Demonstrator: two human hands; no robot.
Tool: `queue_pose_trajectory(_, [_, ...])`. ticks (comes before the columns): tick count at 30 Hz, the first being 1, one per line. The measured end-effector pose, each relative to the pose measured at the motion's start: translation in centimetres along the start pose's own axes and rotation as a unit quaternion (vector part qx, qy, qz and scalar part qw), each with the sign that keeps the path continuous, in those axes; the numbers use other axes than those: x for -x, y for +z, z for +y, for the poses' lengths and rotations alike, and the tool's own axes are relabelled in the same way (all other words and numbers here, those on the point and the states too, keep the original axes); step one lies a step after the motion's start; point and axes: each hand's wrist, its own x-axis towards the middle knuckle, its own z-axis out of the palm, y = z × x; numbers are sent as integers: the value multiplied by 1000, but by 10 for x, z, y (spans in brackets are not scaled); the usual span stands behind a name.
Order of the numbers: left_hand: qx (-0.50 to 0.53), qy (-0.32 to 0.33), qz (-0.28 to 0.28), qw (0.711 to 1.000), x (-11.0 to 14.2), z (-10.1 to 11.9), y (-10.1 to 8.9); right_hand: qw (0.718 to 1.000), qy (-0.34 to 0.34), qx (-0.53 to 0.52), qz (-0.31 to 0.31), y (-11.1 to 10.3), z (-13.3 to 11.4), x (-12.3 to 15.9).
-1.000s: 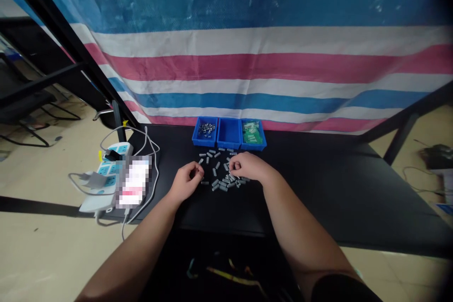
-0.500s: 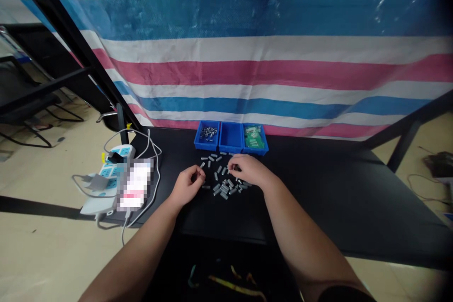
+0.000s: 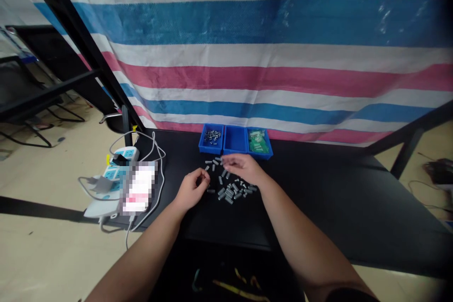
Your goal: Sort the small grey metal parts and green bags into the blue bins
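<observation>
Small grey metal cylinders (image 3: 229,193) lie scattered on the black table between and in front of my hands, several of them in a loose heap. My left hand (image 3: 193,186) rests at the left side of them, thumb and fingers curled into a pinch; whatever is between the fingertips is too small to make out. Over the far part of the scatter is my right hand (image 3: 246,168), its fingers stretched out toward the left and a little blurred. It covers some of the cylinders, and I see nothing held in it.
Behind the scatter stand three joined blue bins: one with screws (image 3: 213,138), a middle bin (image 3: 235,139), and one with green-and-white pieces (image 3: 257,141). A power strip (image 3: 113,174), cables and a blurred-out phone (image 3: 138,188) sit left. A striped sheet (image 3: 247,75) hangs behind.
My right hand has shifted slightly left and its fingers have gone from curled to stretched out. The left hand keeps its pinch. The whole view has shifted slightly.
</observation>
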Motion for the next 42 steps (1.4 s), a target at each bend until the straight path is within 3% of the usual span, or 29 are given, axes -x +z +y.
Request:
queue_pose_trajectory(2, [5,4,4,1000,0,0,0,996,-61,-28,56,5,0,-5])
queue_pose_trajectory(5, [5,9,5,1000,0,0,-1,995,-81,18,54,8,0,-5])
queue_pose_trajectory(11, [1,10,-1,1000,1,-2,-1,964,-25,260,-44,-3,-13,11])
queue_pose_trajectory(16, [-2,8,2,1000,1,-2,0,935,63,312,-154,-12,-21,19])
queue_pose_trajectory(24, [-11,2,-1,1000,1,-4,0,884,88,452,-84,2,-25,20])
queue_pose_trajectory(27, [-9,1,-3,1000,1,-5,1,869,67,486,-63,6,-30,22])
queue_pose_trajectory(35, [-7,-3,-6,1000,1,-4,0,886,-5,449,-116,1,-21,19])
queue_pose_trajectory(42, [-5,8,-6,1000,1,0,-1,903,-70,413,-97,5,-19,15])
